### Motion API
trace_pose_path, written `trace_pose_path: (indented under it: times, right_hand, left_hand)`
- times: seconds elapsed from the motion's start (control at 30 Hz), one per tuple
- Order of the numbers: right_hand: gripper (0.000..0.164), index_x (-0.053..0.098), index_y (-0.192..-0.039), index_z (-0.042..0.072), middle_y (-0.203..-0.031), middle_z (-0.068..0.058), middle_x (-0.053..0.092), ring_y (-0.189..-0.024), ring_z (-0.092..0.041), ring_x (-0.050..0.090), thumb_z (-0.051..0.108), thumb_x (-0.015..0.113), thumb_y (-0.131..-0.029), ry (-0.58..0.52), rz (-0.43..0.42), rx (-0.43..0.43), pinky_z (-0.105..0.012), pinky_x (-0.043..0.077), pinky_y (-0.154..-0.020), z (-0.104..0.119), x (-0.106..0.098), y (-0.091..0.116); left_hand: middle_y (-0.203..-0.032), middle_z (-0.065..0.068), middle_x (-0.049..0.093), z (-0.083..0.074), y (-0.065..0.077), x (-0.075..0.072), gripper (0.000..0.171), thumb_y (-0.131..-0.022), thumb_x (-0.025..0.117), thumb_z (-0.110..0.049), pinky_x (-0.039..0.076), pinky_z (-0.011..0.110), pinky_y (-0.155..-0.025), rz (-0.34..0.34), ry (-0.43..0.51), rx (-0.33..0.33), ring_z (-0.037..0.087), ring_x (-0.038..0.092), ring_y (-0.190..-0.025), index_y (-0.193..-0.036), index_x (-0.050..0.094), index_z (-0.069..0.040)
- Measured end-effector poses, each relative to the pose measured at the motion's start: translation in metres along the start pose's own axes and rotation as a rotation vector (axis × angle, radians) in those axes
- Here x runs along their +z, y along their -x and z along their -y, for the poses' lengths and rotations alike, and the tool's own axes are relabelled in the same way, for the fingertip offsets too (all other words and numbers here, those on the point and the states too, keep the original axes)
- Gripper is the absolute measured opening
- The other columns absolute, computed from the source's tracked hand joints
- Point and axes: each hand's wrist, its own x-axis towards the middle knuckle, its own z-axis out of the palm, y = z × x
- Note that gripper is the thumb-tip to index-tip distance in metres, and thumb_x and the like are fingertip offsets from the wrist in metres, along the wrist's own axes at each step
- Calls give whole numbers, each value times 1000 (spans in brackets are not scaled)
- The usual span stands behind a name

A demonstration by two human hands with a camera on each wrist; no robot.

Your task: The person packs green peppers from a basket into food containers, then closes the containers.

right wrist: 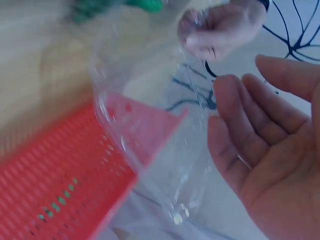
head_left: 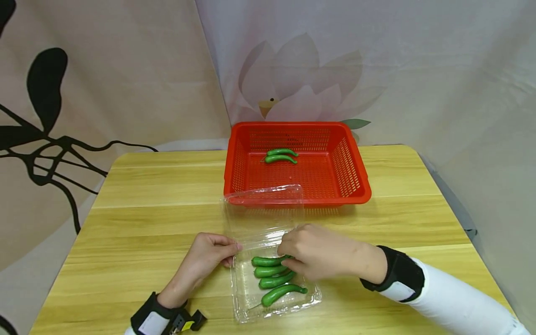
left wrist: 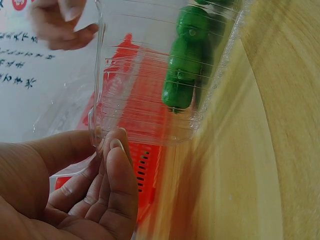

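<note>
A clear plastic clamshell box [head_left: 247, 298] lies on the table with its lid [head_left: 264, 218] raised, the far edge over the red basket's front rim. Several green chili peppers [head_left: 274, 283] lie side by side in the box's tray. My left hand [head_left: 209, 253] pinches the box's left edge near the hinge between thumb and fingers [left wrist: 120, 170]. Over the right side of the tray hovers my right hand [head_left: 320, 253], partly covering the pepper ends. The right wrist view shows its fingers [right wrist: 227, 105] loosely bent, with nothing between them.
Behind the box stands a red perforated basket [head_left: 360, 186], with two green chili peppers [head_left: 281, 158] inside. The wooden table [head_left: 159, 200] extends to both sides. A printed cloth backdrop [head_left: 146, 70] hangs behind the table.
</note>
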Motion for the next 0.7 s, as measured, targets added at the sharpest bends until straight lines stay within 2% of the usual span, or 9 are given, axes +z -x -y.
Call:
trace_pose_path:
  times: [0.17, 0.3, 0.47, 0.7]
  right_hand:
    - [9, 70, -90, 13, -83, 8, 64, -75, -5, 59, 10, 78, -92, 27, -140, -48, -22, 54, -70, -8, -20, -2]
    - [10, 75, -99, 10, -95, 4, 71, -86, -10, 67, 8, 78, -91, 28, -233, -55, -28, 59, -78, -15, -37, -5]
    - [16, 76, -106, 10, -106, 2, 73, -98, -14, 70, 10, 80, -90, 42, -325, -24, -33, 60, -86, -24, -57, -10]
    - [21, 75, -109, 5, -112, -5, 72, -106, -21, 69, 11, 80, -90, 63, -404, 38, -39, 59, -88, -44, -79, -17]
  left_hand:
    - [-73, 10, 70, 0, -1, 1, 14, -91, 81, -6, 56, 28, -58, -14, -2, -16, 15, 61, -60, -92, 79, 8]
    - [-73, 10, 70, 0, -1, 1, 13, -91, 80, -5, 56, 28, -58, -16, -5, -17, 15, 61, -60, -91, 79, 8]
    - [-72, 11, 70, 1, 0, 1, 15, -91, 81, -7, 55, 28, -57, -10, -10, -14, 16, 61, -60, -91, 79, 8]
    - [-77, 16, 72, 1, -1, 1, 14, -91, 80, -5, 56, 28, -57, -9, -6, -15, 16, 61, -60, -92, 79, 8]
